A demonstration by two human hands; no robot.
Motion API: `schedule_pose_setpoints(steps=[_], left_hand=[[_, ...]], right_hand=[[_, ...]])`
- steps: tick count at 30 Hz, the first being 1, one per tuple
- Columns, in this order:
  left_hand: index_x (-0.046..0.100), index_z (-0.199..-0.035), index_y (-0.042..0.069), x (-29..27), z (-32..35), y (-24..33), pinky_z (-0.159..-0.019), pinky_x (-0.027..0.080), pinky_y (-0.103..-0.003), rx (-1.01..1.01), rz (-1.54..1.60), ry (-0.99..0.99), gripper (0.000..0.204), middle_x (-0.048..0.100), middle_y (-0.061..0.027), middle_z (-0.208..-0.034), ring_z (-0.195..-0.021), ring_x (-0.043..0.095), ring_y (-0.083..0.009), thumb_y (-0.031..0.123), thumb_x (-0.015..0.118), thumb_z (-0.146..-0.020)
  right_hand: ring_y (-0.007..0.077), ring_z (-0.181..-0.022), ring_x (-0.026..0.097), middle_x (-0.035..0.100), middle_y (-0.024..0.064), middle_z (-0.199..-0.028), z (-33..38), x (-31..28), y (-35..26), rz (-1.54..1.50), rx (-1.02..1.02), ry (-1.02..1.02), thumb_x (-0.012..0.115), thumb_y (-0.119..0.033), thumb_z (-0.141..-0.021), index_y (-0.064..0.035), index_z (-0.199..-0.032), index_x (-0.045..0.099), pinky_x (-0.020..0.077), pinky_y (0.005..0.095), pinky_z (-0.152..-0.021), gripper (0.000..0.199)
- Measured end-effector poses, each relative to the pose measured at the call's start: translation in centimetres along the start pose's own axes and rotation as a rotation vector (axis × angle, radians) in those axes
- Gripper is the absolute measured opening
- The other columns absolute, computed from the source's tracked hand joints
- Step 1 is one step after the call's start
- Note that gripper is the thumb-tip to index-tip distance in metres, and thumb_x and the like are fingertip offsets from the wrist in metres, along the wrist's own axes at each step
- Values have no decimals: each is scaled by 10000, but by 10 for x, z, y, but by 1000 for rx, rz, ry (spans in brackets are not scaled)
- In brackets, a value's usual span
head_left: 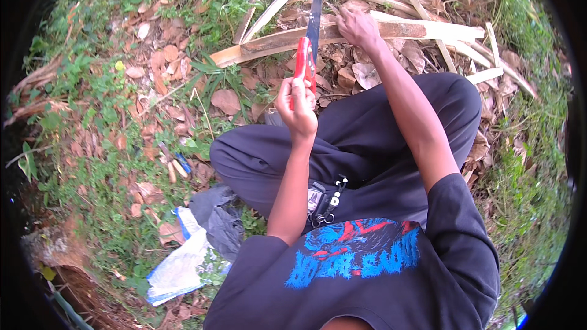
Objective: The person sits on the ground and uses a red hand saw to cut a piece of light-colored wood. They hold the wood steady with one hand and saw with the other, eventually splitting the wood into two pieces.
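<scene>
My left hand (298, 105) is closed around the red handle of a handsaw (315, 21). The saw's long blade points away from me and passes over a long wooden slat (281, 41). That slat lies crosswise in front of my crossed legs, its left end resting among grass and leaves. Farther right, my right hand (359, 27) grips the slat from above, partly covering it. I cannot tell whether the blade touches the wood.
Several thin wooden strips (397, 6) lie crisscrossed beyond and to the right of the slat. Small tools with wooden and blue handles (177, 165) lie left of my knee. A white plastic bag (180, 266) and a dark bag (220, 220) sit nearer me.
</scene>
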State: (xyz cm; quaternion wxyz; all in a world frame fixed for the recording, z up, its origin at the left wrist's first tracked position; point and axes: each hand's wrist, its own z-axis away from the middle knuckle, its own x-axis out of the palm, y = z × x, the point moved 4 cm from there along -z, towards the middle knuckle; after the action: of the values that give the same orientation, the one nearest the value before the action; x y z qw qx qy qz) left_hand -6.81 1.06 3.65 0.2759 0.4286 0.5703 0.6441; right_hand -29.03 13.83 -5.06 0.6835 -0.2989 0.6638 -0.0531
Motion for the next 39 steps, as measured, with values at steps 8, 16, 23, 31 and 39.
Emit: schedule_pose_setpoints(steps=[8, 16, 23, 31, 39], left_hand=[[516, -826, 43, -6, -2, -33, -429, 273, -197, -41, 27, 33, 272, 403, 44, -578, -470, 332, -22, 225, 473, -1024], [511, -831, 34, 3, -15, -48, -459, 293, -212, -48, 63, 52, 291, 448, 36, -608, -510, 391, -28, 259, 493, -1014], [523, -826, 22, 5, -19, -53, -470, 315, -228, -24, -10, 55, 314, 462, 23, -607, -522, 421, -44, 276, 495, -1008], [508, -853, 12, 13, 3, -55, -476, 331, -264, -46, -104, 35, 269, 451, -3, -603, -523, 440, -75, 239, 485, -997], [461, -751, 30, 2, 24, -60, -453, 314, -293, 0, -231, 32, 342, 431, -20, -507, -461, 440, -103, 276, 486, -987]], right_hand=[[343, -778, 691, 686, 219, -913, -21, 21, -1, 272, 62, -144, 313, -340, -1013, -65, -1002, 637, 555, 475, -695, 426], [369, -920, 680, 674, 234, -1061, -34, 29, 10, 306, 119, -245, 264, -370, -1012, -40, -1065, 628, 543, 485, -806, 494], [381, -1060, 638, 633, 260, -1175, -32, 14, 2, 173, 250, -260, 275, -413, -978, 10, -1103, 645, 488, 449, -944, 576], [353, -1111, 618, 605, 266, -1225, -41, 16, 7, 189, 294, -318, 219, -433, -993, -27, -1150, 634, 469, 457, -980, 601], [361, -992, 653, 643, 273, -1119, -33, 17, 4, 143, 216, -221, 224, -442, -1004, 22, -1104, 627, 509, 452, -905, 623]])
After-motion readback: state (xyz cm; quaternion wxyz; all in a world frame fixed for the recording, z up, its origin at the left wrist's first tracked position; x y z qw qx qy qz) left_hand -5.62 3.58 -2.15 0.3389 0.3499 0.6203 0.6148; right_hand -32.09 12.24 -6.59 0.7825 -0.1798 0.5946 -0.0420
